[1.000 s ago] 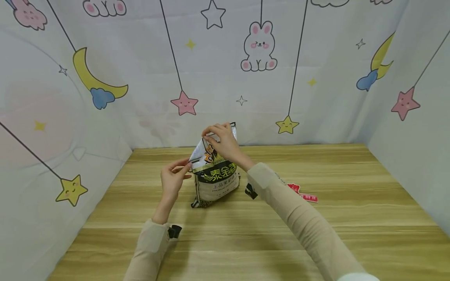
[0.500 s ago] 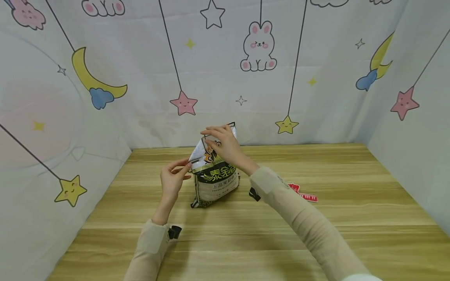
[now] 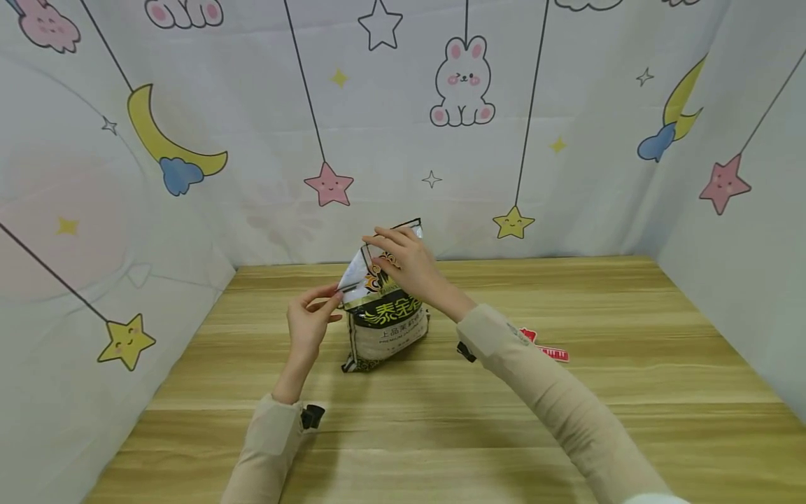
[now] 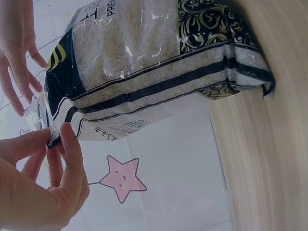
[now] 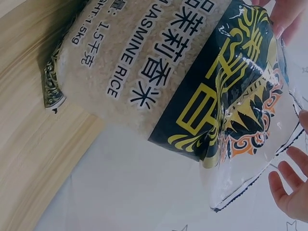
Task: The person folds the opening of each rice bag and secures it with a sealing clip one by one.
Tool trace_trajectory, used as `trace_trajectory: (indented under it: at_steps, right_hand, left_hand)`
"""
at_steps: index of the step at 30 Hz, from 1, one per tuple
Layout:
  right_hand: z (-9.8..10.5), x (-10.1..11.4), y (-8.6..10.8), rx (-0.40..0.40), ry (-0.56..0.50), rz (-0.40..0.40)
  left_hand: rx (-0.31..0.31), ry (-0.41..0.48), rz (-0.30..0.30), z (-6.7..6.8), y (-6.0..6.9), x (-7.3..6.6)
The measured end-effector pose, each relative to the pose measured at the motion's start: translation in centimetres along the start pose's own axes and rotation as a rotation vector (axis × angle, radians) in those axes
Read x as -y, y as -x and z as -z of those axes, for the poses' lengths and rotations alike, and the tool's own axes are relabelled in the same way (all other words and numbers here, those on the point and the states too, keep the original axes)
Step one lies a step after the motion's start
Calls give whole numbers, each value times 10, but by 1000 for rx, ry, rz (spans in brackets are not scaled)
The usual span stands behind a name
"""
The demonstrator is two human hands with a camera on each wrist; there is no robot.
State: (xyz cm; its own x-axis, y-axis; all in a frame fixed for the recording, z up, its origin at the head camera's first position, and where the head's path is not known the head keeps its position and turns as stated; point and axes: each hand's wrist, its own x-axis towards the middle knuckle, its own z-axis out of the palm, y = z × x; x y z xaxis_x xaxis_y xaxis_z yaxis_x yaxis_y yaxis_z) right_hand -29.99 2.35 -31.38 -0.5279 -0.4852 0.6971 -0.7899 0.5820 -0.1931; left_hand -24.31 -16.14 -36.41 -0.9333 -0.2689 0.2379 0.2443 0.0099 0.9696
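A bag of rice [image 3: 393, 334] with a black band and a clear window stands upright on the table, its top edge slanting down to the left. My left hand [image 3: 308, 325] pinches the left top corner between thumb and fingers; the left wrist view shows this hand [image 4: 43, 190] at the bag's corner [image 4: 115, 91]. Over the upper front of the bag is my right hand [image 3: 412, 264], fingers extended and thumb held apart. In the right wrist view, this hand [image 5: 293, 185] has spread fingers beside the top edge of the bag [image 5: 192, 86]; contact there is hard to tell.
On the wooden table [image 3: 403, 434], a red and white flat item [image 3: 554, 353] lies right of the bag, partly covered by my right sleeve [image 3: 541, 385]. Behind and at both sides hangs a white printed cloth [image 3: 390, 133].
My right thumb has moved away from the fingers, and the right hand and forearm have shifted slightly right. More of the bag's top edge shows. The left hand keeps its pinch.
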Motion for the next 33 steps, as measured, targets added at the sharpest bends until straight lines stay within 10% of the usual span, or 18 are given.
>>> trace_trajectory:
  at_steps: [33]
  right_hand:
    - [20, -10, 45, 14, 100, 101]
  left_hand:
    - [2, -21, -19, 0, 1, 1]
